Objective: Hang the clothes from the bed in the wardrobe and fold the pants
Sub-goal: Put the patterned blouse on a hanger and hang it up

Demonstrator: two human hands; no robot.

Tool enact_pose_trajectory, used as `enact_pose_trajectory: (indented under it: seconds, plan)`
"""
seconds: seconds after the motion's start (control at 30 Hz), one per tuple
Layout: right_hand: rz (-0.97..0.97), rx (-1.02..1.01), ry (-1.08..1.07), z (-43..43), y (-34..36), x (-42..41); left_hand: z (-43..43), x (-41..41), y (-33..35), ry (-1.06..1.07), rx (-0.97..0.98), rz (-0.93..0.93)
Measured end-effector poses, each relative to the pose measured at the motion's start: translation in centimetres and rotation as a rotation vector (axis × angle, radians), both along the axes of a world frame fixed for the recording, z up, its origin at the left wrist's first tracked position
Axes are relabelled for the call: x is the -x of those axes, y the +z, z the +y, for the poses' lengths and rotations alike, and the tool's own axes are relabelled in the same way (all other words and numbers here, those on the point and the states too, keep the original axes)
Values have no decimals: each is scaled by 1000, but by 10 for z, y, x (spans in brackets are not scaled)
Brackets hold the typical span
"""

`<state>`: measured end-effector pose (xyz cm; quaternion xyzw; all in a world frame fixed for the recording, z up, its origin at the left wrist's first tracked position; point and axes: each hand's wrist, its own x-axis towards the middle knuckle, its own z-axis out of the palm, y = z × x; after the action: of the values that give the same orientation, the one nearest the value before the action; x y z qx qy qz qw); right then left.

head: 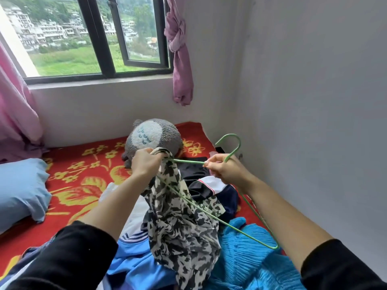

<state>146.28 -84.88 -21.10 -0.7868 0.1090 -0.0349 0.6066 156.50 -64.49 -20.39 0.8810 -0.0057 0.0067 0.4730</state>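
Right grip (224, 169) is curled tight round the neck of the green wire hanger (189, 162), just under its hook. Left grip (144, 162) pinches the bunched top of the black-and-white patterned garment (184, 233) at the hanger's left tip. Between them the wire runs nearly level. From the left grip, the nearer one, the thin, limp cloth drapes onto the clothes pile (240, 248) on the bed (83, 164).

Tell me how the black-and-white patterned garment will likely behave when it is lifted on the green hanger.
Probably floppy: the patterned garment hangs in loose folds from the left hand. It looks thin, so likely light. It may slide along the smooth green hanger, which the right hand grips near the hook.
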Motion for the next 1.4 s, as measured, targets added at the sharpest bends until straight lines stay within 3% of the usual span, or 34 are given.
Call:
enact_pose_trajectory:
  seconds: [0.1,0.17,0.3,0.43,0.57,0.67,0.83,1.03,1.2,1.27,1.33,1.4]
  plan:
    - [-9,271,6,22,-10,-11,-3,6,-3,-60,-32,-32]
    - [-14,346,-14,27,-12,-15,2,10,0,-102,-59,-26]
    - [-20,147,-41,34,-13,-20,12,26,15,-387,18,138]
    - [-44,90,-35,40,-17,-21,14,36,21,-634,-153,297]
    - [-63,31,19,44,-14,-13,17,31,10,-443,-558,-231]
    - [-89,-30,36,46,-10,-7,21,23,-3,-551,-782,-276]
    - [-133,-80,78,53,-6,3,14,25,-11,-631,-601,-334]
    - [-34,-253,90,59,0,12,13,32,-7,-715,-578,-385]
    - [34,-688,238,57,-2,10,26,27,-2,-690,-504,-386]
    - [89,-740,244,46,-9,4,34,24,0,-712,-494,-399]
    - [173,-524,267,38,-15,-3,37,26,4,-739,-475,-400]
    - [243,-62,388,39,-22,-11,36,29,10,-755,-442,-419]
